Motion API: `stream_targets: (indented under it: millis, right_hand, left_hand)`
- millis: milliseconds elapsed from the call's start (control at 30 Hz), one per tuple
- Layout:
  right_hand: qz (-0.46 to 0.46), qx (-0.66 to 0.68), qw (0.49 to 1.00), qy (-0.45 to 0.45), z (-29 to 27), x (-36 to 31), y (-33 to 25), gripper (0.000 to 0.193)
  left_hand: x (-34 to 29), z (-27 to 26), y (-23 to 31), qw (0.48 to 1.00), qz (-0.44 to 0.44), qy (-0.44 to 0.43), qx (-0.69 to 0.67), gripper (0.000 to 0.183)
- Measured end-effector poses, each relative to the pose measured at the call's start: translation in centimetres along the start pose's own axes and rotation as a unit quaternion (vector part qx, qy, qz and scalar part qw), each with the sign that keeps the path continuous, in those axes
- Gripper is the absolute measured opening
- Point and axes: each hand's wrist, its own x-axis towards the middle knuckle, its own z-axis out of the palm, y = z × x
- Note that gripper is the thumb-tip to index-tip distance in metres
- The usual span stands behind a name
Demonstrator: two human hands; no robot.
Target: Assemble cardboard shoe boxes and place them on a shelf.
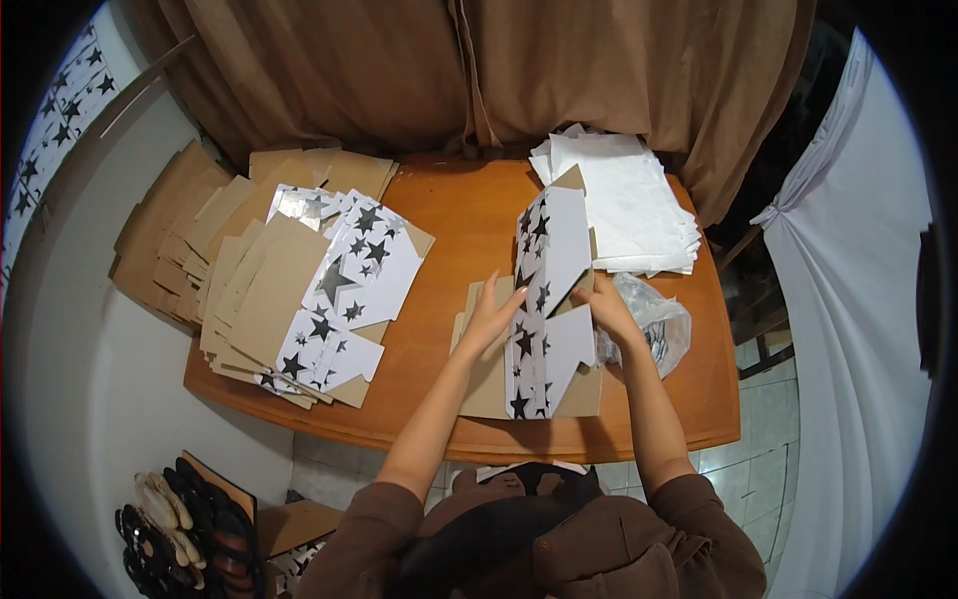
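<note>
A flat cardboard box blank (559,262), white with black stars on one strip, is partly folded in front of me. At its left side my left hand (489,319) grips the starred strip, thumb on top. My right hand (609,307) is closed at the right edge by the notch between two white flaps; its fingertips are partly hidden. Plain brown cardboard (484,384) lies beneath the blank. Beside my right wrist sits a clear plastic bag (659,324) with small grey things inside, too small to name.
More starred box blanks (344,290) and brown cardboard sheets (264,280) are stacked at the left of the wooden table (439,235). White paper sheets (629,200) lie at the back right. Brown curtains (349,80) hang behind. Sandals (185,524) are at the lower left.
</note>
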Motion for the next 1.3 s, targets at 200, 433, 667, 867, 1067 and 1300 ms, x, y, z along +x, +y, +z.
stream_targets:
  millis: [200,433,667,867,1067,1300]
  right_hand:
    - [-0.081,-0.037,0.996,0.024,0.5,0.4,-0.7,0.035]
    - [-0.062,-0.184,0.981,0.000,-1.3,0.2,-1.8,0.038]
    - [-0.042,-0.242,0.964,0.097,-4.1,0.6,-1.3,0.035]
    - [-0.002,-0.302,0.944,0.135,-4.5,2.6,-0.2,0.033]
    - [-0.047,-0.186,0.978,0.088,-4.2,1.9,2.5,0.050]
    - [-0.121,0.046,0.991,0.045,-1.4,-0.7,6.1,0.065]
  left_hand:
    - [2.5,2.9,4.3,0.991,0.029,-0.095,0.089,0.104]
    - [0.9,2.9,3.5,0.986,0.033,-0.121,0.112,0.095]
    - [-3.8,-0.5,1.8,0.981,-0.012,-0.174,-0.083,0.102]
    - [-7.5,0.3,-2.2,0.961,-0.098,-0.225,-0.127,0.096]
    - [-9.0,2.8,-4.8,0.980,-0.070,-0.118,-0.142,0.091]
    - [-9.8,2.5,-1.1,0.953,0.181,0.046,0.239,0.088]
